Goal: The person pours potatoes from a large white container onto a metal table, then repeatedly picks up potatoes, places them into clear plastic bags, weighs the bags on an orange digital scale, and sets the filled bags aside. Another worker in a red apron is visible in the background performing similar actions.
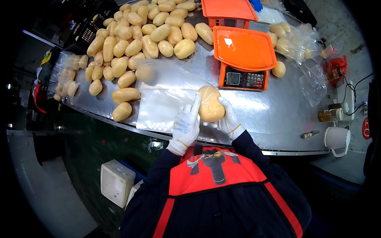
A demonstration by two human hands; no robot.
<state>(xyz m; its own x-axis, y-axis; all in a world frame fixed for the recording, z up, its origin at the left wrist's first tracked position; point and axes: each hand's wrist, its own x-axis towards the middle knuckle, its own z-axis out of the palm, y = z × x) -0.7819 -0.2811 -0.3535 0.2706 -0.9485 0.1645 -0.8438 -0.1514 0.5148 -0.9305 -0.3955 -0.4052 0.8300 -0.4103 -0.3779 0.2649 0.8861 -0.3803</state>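
Both my hands wear white gloves. A peeled potato [212,104], seemingly wrapped in clear plastic film, is between them above the steel table's front part. My right hand [229,114] grips it from the right and below. My left hand [188,119] touches its left side with an extended index finger. Clear plastic bags [157,108] lie flat on the table to the left, beneath and beyond my left hand. An orange digital scale [244,49] stands behind the potato, slightly right, its tray bare. Many peeled potatoes [122,65] are heaped at the back left.
A second orange scale [229,10] stands farther back. Bagged potatoes [293,41] lie at the back right, others [67,76] at the far left. A black crate [89,28] borders the heap. A knife [310,134], a jar [331,114] and a white pitcher [336,138] are at the right.
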